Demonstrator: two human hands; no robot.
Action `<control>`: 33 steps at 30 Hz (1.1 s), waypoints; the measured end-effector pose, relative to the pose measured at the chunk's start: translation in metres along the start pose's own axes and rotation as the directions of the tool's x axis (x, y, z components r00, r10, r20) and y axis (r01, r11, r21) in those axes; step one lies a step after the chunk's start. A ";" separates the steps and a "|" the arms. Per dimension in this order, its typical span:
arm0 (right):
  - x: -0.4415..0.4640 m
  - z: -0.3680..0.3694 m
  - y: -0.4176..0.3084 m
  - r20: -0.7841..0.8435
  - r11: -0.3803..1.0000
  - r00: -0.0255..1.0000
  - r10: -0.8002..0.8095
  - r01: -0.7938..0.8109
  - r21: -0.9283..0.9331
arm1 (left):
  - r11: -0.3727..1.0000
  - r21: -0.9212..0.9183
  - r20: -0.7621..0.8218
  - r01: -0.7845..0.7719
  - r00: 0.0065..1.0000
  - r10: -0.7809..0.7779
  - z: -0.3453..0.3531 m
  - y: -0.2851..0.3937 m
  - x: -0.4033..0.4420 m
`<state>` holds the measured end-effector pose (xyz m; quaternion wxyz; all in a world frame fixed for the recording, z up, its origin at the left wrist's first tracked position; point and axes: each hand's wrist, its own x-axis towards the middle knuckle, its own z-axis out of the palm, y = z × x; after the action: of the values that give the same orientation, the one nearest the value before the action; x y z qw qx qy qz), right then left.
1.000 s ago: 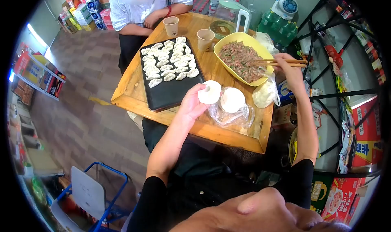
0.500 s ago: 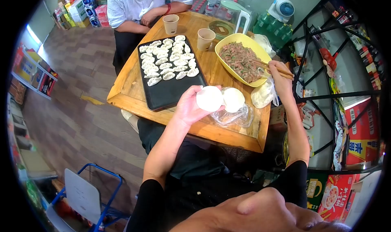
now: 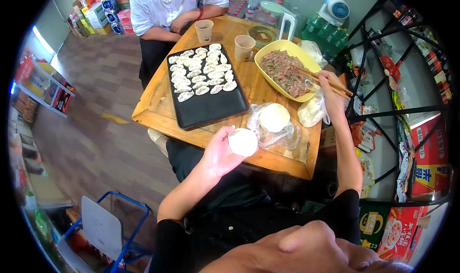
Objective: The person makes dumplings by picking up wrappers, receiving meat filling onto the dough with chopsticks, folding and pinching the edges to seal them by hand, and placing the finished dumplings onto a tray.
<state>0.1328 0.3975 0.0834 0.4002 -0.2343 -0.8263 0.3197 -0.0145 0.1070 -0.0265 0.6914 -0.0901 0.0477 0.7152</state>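
Observation:
On the palm and fingers of my left hand lies a round white wrapper, in front of the table's near edge. My right hand grips wooden chopsticks, their tips in the meat filling of the yellow bowl. A stack of wrappers rests on a clear plastic bag between my hands. Left of the bowl, a black tray carries rows of filled dumplings. A knotted bag with white contents sits below my right wrist's side of the bowl.
Two paper cups and a lidded pitcher stand at the back of the wooden table. Across it sits a person with folded arms. A black-framed shelf is on the right, a folding chair lower left.
My left hand has drawn back toward me and lower with the wrapper, away from the stack. My right hand has brought the chopsticks to a steeper slant in the filling.

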 end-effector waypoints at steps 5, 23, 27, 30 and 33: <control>-0.003 0.005 0.018 0.048 0.990 0.994 0.101 -0.105 0.094 | 0.988 0.154 -0.035 -0.027 0.999 0.033 0.033 -0.015 -0.035; 0.001 -0.003 0.022 -0.003 0.869 0.979 0.202 -0.178 0.461 | 0.997 0.067 -0.135 0.028 0.991 -0.019 0.021 -0.047 -0.062; 0.010 0.005 0.043 0.033 0.864 0.970 0.239 -0.228 0.448 | 0.995 0.097 -0.131 0.031 0.991 -0.018 0.021 -0.050 -0.061; 0.013 0.009 0.056 0.046 0.863 0.975 0.219 -0.215 0.456 | 0.992 0.123 -0.120 0.016 0.993 -0.001 0.021 -0.051 -0.058; 0.017 0.009 0.069 0.036 0.850 0.977 0.211 -0.202 0.487 | 0.994 0.112 -0.128 0.013 0.992 0.002 0.018 -0.051 -0.055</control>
<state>0.1249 0.4527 0.0379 0.4172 -0.2162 -0.6850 0.5568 0.0369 0.0587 0.0046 0.6930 -0.0968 0.1318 0.7022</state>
